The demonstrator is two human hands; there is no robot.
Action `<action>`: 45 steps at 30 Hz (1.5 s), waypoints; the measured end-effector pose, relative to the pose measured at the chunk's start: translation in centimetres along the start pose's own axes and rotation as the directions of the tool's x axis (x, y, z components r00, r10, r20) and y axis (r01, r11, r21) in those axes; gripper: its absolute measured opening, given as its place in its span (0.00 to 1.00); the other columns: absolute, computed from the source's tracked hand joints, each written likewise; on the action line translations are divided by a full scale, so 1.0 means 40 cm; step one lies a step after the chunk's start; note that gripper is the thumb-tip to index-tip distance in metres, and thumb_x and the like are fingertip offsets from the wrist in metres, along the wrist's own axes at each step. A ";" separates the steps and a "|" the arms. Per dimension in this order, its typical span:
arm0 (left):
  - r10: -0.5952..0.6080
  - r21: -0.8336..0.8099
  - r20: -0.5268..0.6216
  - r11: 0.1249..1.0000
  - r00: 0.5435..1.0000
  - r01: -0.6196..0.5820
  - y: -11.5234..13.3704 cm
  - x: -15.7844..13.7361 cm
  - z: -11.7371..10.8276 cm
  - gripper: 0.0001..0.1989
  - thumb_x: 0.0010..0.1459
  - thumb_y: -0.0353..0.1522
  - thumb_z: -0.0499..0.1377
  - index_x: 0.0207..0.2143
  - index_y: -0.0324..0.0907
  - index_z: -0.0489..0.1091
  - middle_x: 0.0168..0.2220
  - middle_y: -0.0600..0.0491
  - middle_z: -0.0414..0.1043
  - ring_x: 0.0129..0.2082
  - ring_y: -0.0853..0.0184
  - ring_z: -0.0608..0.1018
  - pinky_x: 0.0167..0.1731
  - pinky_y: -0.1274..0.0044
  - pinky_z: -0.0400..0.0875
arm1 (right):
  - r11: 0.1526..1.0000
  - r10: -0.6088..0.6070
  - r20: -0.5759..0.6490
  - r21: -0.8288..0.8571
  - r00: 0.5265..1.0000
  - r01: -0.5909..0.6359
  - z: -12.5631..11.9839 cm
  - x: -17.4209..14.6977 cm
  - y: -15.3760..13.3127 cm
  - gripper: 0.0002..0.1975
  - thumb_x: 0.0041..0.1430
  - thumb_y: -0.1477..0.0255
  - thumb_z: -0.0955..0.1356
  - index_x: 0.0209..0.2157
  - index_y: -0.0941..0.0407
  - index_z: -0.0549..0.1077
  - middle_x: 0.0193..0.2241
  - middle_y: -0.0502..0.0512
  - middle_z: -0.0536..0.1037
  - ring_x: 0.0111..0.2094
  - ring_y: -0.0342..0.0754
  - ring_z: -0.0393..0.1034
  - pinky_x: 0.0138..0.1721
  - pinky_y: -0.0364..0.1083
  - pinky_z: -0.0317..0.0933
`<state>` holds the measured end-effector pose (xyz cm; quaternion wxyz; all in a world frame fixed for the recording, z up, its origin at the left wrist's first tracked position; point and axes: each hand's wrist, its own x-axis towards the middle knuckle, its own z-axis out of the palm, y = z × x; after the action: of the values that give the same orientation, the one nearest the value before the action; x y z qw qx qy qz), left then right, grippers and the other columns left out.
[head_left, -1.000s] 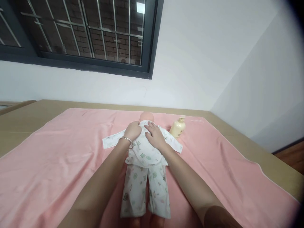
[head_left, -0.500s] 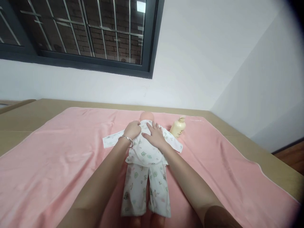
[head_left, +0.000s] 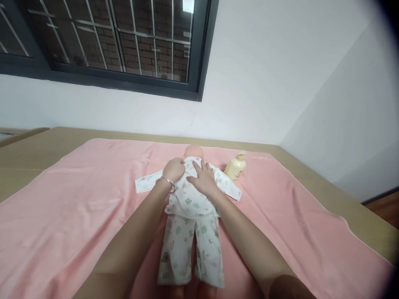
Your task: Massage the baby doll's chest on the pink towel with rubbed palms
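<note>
A bald doll (head_left: 193, 152) lies stretched out, dressed in a white long-sleeved top (head_left: 187, 199) with small green prints and matching trousers (head_left: 177, 253). Both sleeves spread out to the sides. At the doll's left-side shoulder in view, my left hand (head_left: 173, 170), with a silver bangle at the wrist, rests with its fingers curled; what they hold is hidden. My right hand (head_left: 204, 179) lies flat on the upper part of the top, fingers spread, gripping nothing. The trouser legs reach toward me, and the doll's lower legs show dimly below the hems.
Under the doll spreads a creased pink sheet (head_left: 93, 187) on a tan surface (head_left: 28, 160). A pale yellow pump bottle (head_left: 235, 167) leans beside the right-hand sleeve. Behind stand a white wall (head_left: 249, 83) and a dark-framed window (head_left: 131, 79) with metal bars.
The view has shifted very slightly. Both hands keep the same places on the doll, and nothing else has visibly moved.
</note>
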<state>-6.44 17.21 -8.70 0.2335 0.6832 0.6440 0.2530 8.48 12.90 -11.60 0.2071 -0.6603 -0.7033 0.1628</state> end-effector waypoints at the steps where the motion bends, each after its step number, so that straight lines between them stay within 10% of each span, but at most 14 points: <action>1: -0.005 -0.004 -0.006 1.000 1.000 0.005 -0.001 0.001 0.000 0.21 0.49 0.25 0.54 0.45 0.41 0.77 0.50 0.46 0.77 0.50 0.60 0.78 0.47 0.77 0.68 | 1.000 0.001 -0.005 0.004 1.000 -0.001 0.003 -0.001 -0.001 0.39 0.59 0.54 0.65 0.68 0.45 0.51 0.71 0.56 0.38 0.70 0.63 0.29 0.66 0.61 0.26; 12: -0.014 -0.048 -0.032 0.999 0.999 0.012 -0.018 0.015 0.003 0.21 0.49 0.24 0.54 0.44 0.41 0.77 0.51 0.47 0.77 0.50 0.61 0.77 0.44 0.78 0.69 | 1.000 -0.014 0.024 -0.001 1.000 0.014 -0.008 -0.025 -0.021 0.33 0.63 0.69 0.57 0.69 0.50 0.50 0.71 0.57 0.39 0.70 0.64 0.29 0.66 0.66 0.29; 20: -0.032 -0.021 -0.005 0.999 0.999 0.031 -0.013 0.016 -0.002 0.21 0.48 0.26 0.54 0.44 0.42 0.77 0.50 0.47 0.77 0.47 0.61 0.79 0.42 0.78 0.70 | 0.889 -0.399 0.036 -0.228 0.916 0.396 0.027 -0.104 -0.081 0.29 0.64 0.66 0.60 0.66 0.52 0.59 0.70 0.52 0.48 0.71 0.62 0.28 0.67 0.63 0.23; 27: 0.024 -0.022 -0.024 0.999 0.999 -0.024 -0.022 0.018 0.005 0.20 0.48 0.26 0.54 0.42 0.42 0.78 0.48 0.47 0.78 0.48 0.61 0.78 0.44 0.78 0.69 | 0.976 -0.209 -0.012 -0.060 0.978 0.208 -0.021 0.001 0.021 0.31 0.68 0.58 0.57 0.68 0.56 0.54 0.70 0.60 0.44 0.71 0.58 0.35 0.67 0.59 0.34; 33: -0.015 0.025 -0.008 1.000 1.000 0.015 -0.010 0.008 -0.005 0.20 0.50 0.27 0.54 0.44 0.42 0.76 0.49 0.46 0.77 0.47 0.60 0.78 0.42 0.77 0.70 | 0.985 -0.168 0.065 -0.016 0.984 0.169 -0.047 -0.014 0.013 0.31 0.65 0.72 0.56 0.68 0.61 0.54 0.70 0.62 0.45 0.70 0.58 0.37 0.67 0.56 0.38; 45: 0.195 0.317 0.184 0.916 0.963 -0.246 0.084 -0.091 0.009 0.14 0.53 0.27 0.54 0.43 0.39 0.70 0.48 0.41 0.75 0.47 0.55 0.77 0.41 0.72 0.69 | 0.957 -0.232 0.020 -0.174 0.972 0.232 -0.111 -0.022 0.034 0.18 0.59 0.74 0.58 0.46 0.54 0.75 0.46 0.58 0.76 0.48 0.54 0.69 0.44 0.47 0.61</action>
<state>-3.80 13.37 -6.96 0.1302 0.7983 0.5772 0.1124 11.94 11.94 -8.52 0.1661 -0.5889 -0.7874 0.0746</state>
